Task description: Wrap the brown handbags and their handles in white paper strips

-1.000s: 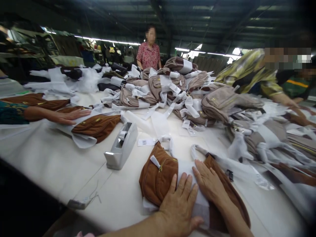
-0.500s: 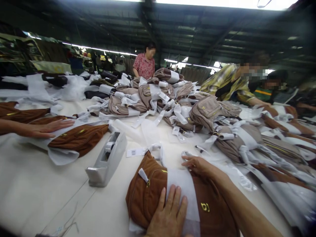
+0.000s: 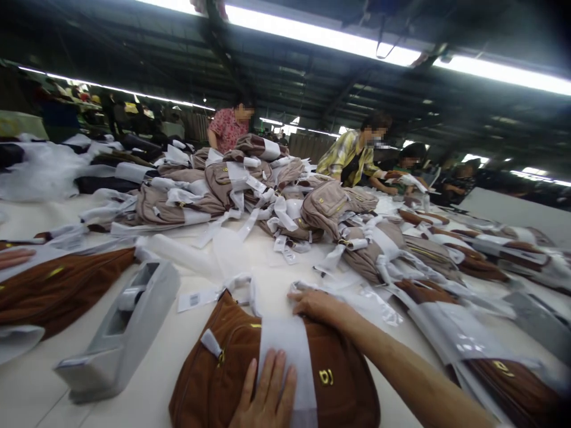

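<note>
A brown handbag (image 3: 241, 339) with gold zips and a gold emblem lies flat before me, a white paper band (image 3: 288, 339) wrapped across its middle. My left hand (image 3: 267, 392) rests flat on the bag and band, fingers stretched out. At the bag's top edge, my right hand (image 3: 319, 306) has curled fingers around the paper-wrapped strap (image 3: 298, 287); its grip is partly hidden. Left of that, another wrapped part of the strap (image 3: 254, 291) stands up in a loop beside a white barcode tag (image 3: 196, 299).
A grey tape dispenser (image 3: 120, 333) stands to the left, beside another brown bag (image 3: 75, 285) and a co-worker's hand (image 3: 15, 257). Taupe bags (image 3: 325, 205) are heaped behind. More brown bags (image 3: 504, 371) lie right. Co-workers (image 3: 345, 157) stand across the table.
The view has swung right, so the bag, dispenser and heap appear further left. Both my hands keep their places on the bag. A co-worker opposite now holds up a brown and white item.
</note>
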The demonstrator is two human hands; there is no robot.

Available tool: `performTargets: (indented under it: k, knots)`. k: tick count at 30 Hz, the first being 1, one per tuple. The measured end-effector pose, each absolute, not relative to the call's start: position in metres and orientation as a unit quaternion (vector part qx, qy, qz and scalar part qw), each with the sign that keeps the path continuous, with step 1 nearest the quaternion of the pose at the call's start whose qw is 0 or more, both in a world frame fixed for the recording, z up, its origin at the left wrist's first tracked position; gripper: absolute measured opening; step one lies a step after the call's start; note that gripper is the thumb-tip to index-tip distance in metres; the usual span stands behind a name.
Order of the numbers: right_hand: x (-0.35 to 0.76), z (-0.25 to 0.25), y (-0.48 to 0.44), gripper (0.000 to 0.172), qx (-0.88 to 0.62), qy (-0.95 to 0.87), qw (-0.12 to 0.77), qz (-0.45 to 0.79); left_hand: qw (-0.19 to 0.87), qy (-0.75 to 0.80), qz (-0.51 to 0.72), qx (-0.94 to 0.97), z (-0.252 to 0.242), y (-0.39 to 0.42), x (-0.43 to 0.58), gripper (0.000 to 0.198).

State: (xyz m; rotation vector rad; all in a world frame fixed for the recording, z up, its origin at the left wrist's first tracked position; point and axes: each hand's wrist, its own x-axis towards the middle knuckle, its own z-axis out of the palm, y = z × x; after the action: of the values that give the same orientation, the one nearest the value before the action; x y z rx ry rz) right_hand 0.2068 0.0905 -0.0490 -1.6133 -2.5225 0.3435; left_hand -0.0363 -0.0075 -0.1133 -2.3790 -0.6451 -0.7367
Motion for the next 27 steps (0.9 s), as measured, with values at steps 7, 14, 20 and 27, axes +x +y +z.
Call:
performTargets:
  k: [7,14,20,27]
  knots:
    - [0.231,-0.038,0.029,0.041,-0.741,-0.615,0.254,0.092,0.261,-0.237,-0.303,-0.885,-0.109,-0.013,-0.036,0.045]
    - [0.231,-0.066,-0.001,0.045,-0.765,-0.506,0.346,0.199,0.062,-0.485,-0.416,-0.767,-0.085,0.017,-0.08,0.057]
    - [0.213,-0.047,-0.007,0.044,-0.67,-0.501,0.489,0.247,-0.49,-0.587,-0.357,-0.537,-0.065,0.046,-0.12,0.044]
    - [0.261,-0.007,-0.032,0.046,-0.618,-0.564,0.546,0.052,-0.499,-0.404,-0.521,-0.563,-0.024,0.06,-0.087,0.04]
